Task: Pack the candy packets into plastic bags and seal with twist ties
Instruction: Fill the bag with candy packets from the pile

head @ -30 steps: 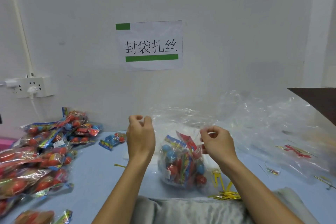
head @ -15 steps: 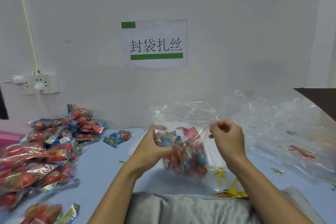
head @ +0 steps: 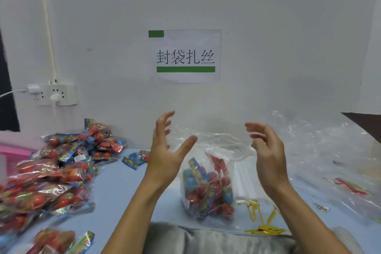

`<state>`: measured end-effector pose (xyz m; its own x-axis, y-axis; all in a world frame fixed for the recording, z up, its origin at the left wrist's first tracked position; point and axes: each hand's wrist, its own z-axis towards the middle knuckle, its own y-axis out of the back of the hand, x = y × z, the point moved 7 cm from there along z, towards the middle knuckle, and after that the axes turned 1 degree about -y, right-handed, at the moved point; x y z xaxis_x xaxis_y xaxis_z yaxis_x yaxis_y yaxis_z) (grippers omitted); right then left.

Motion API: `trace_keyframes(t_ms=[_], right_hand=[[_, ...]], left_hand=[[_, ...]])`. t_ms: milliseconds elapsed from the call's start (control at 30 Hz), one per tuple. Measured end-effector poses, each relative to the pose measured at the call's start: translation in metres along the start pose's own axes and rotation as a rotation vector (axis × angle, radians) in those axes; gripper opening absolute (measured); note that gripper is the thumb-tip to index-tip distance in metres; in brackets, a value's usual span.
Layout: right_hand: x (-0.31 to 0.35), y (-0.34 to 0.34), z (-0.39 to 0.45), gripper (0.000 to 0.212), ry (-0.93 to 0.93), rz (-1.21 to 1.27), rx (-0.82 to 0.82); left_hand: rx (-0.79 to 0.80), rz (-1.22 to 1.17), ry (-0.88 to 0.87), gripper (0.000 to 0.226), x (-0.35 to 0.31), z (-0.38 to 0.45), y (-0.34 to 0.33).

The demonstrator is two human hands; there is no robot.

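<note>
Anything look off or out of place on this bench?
Mostly tidy. The filled plastic bag stands unsealed, its mouth gaping between the left hand and the right hand, both open and holding nothing. Gold twist ties lie scattered loose at the table edge. One candy packet sits apart from the pile.

Bright, even light; left edge blurred, corners bent by wide-angle distortion.
</note>
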<state>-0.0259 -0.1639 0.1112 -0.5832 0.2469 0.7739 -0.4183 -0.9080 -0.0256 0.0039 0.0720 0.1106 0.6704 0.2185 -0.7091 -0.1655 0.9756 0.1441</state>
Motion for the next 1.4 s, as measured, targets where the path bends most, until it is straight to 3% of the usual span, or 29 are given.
trace_keyframes(t_ms=[100, 200, 367, 500, 600, 767, 933, 1033, 1233, 1400], right_hand=[[0.036, -0.006, -0.003, 0.038, 0.239, -0.165, 0.027], [0.056, -0.027, 0.003, 0.037, 0.285, -0.286, 0.219], [0.049, -0.07, 0.024, 0.043, 0.13, -0.798, 0.615], [0.049, -0.08, 0.038, 0.033, -0.009, -0.841, 0.697], [0.044, -0.088, 0.025, 0.034, -0.074, -0.885, 0.85], [0.034, -0.095, 0.004, 0.029, -0.091, -0.969, 1.014], [0.03, -0.094, 0.002, 0.037, -0.068, -1.039, 1.007], [0.021, -0.092, -0.002, 0.036, -0.089, -1.119, 0.987], [0.007, -0.095, -0.011, 0.014, -0.091, -1.244, 0.974], [-0.002, -0.096, -0.014, 0.02, -0.093, -1.342, 0.985]], left_hand=[[0.126, 0.341, -0.17, 0.032, -0.003, -0.002, -0.01], [0.171, 0.508, -0.17, 0.012, 0.008, -0.004, -0.016], [0.135, 0.404, -0.229, 0.031, -0.007, -0.004, -0.013], [0.125, 0.219, -0.174, 0.026, -0.018, -0.008, -0.01], [0.124, 0.089, -0.104, 0.024, -0.017, -0.009, -0.01], [0.066, 0.042, -0.016, 0.039, -0.009, -0.009, -0.014], [0.059, 0.259, -0.062, 0.035, 0.001, -0.01, -0.022], [0.056, 0.254, -0.138, 0.033, -0.006, -0.012, -0.024], [0.093, 0.272, -0.182, 0.029, -0.011, -0.014, -0.028], [0.136, 0.296, -0.161, 0.028, -0.008, -0.015, -0.032]])
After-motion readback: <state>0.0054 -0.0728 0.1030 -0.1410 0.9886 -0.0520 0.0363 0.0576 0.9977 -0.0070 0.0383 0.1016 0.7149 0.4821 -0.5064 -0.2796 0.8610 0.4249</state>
